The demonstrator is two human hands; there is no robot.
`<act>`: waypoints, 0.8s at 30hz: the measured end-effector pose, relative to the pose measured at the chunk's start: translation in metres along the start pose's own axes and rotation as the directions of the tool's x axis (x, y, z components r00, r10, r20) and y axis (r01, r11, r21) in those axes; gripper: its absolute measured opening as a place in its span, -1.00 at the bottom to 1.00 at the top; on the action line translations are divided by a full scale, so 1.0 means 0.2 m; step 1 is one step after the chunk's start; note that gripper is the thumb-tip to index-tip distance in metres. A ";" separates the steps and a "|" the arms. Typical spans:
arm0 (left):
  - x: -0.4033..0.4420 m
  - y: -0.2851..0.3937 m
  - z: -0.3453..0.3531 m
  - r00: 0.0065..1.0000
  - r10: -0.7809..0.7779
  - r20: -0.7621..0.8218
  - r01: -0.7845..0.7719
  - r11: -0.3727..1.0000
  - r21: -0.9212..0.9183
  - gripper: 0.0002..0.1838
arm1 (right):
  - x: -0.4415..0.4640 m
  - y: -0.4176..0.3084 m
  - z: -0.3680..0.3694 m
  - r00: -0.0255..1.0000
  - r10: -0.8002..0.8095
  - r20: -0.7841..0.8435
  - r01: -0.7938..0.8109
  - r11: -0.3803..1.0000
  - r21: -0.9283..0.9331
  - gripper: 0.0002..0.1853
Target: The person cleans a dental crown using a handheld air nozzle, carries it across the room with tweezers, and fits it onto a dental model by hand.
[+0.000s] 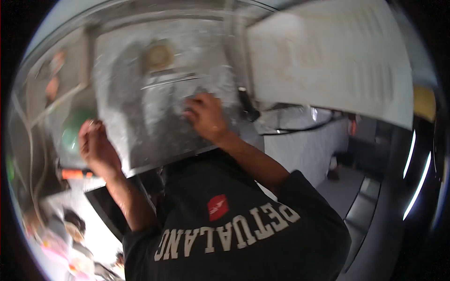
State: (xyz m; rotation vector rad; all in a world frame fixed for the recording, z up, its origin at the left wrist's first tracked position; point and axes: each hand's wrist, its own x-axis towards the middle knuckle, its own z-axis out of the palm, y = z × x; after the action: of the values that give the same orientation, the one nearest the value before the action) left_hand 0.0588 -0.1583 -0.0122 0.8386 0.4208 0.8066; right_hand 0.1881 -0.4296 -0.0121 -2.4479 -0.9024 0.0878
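My left hand (pixel 96 145) is at the left edge of a grey metal work surface (pixel 164 136), fingers curled together, beside a green rounded object (pixel 75 129). Whatever is between those fingertips is too blurred to name. My right hand (pixel 205 116) is over the right part of the surface, its fingers bent but apart, with a small dark shape near the fingertips. A thin metal rod (pixel 171 82) lies above and left of it. Farther back sits a round tan object (pixel 158 55). The frame is blurred by motion.
Right of the surface are a dark handle-like object (pixel 247 105) and a large pale panel (pixel 328 61). An orange and black tool (pixel 77 173) lies below my left hand. Cables run down the far left. Dark cords cross at the right.
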 end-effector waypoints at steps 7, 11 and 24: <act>0.00 -0.02 0.10 0.993 -0.102 0.052 0.104 0.994 -0.027 -0.82 | -0.14 0.30 -0.31 0.590 0.163 -0.790 -0.077 0.986 0.146 -0.81; -0.02 -0.03 0.15 0.989 -0.133 -0.058 0.136 0.989 0.062 -0.83 | -0.23 0.45 -0.52 0.160 0.445 -0.881 -0.170 0.892 0.419 -0.87; -0.15 0.04 0.34 0.994 -0.099 -0.050 0.108 0.965 0.238 -0.80 | -0.30 1.27 -1.05 0.306 0.448 -0.840 -0.132 0.894 0.428 -0.61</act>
State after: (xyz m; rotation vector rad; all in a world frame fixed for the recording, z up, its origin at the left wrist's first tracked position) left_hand 0.0784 -0.2125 0.0361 1.0192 0.6003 0.6836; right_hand 0.3404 -0.7249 0.0357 -1.8294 0.1223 -0.9268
